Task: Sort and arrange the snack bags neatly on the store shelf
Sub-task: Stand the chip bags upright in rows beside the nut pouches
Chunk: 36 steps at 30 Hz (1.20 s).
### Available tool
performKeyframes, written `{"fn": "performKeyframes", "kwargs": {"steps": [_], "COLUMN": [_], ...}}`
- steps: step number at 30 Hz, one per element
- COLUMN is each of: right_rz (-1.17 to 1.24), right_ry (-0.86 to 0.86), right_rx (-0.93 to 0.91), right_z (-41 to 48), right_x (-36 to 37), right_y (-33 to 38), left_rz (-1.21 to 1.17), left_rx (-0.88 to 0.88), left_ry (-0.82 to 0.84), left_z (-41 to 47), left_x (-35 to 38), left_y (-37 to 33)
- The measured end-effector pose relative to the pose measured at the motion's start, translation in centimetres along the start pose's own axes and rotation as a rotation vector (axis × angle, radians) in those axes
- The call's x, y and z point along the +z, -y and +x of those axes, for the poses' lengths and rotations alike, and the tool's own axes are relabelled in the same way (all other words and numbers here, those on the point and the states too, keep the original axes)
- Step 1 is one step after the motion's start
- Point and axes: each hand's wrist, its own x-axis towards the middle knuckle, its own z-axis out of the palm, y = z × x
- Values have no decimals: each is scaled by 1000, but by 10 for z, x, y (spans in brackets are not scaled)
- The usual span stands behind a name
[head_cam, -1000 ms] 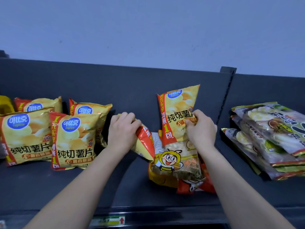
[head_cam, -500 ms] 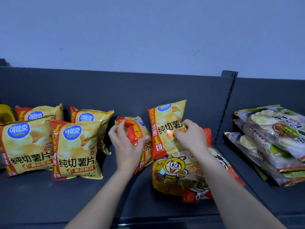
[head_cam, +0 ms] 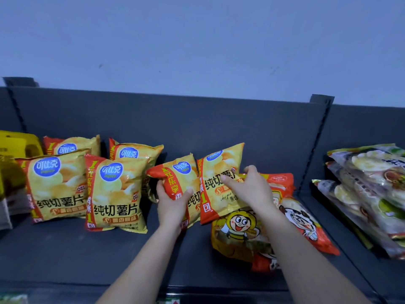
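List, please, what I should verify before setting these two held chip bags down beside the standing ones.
1. Left hand grip on its chip bag: ok, fingers curl round it.
2. Right hand grip on the second chip bag: ok, thumb and fingers pinch it.
3. Same print as the standing chip bags: ok.
4. Held bags upright: not ok, both are tilted.
5. Room on the shelf behind the held bags: cannot tell, hidden.
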Motion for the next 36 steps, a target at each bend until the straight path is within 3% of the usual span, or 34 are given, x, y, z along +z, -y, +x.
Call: {"fn": "performKeyframes", "kwargs": {"steps": [5,11,15,20,36], "right_rz": [96,803,967,1035,1049], "right_ry": [85,124,54,97,222], "right_rx": [64,73,-45,-137,-171], "right_z": [6,-1,-14,-35,-126], "right_x": [-8,-15,-18,-15,80], "right_y": [-2,-9,-4,9,91], "left_rz": [117,173,115,84,-41], "left_rx": [127,403,480,510,254], "left_ry": [-55,-115,-112,-64,167], "left_z": [-7,-22,-39,-51,-27], "left_x": [-5,-13,-29,-79,-292], "left_y": [-7,-41,-69,-92,-75]}}
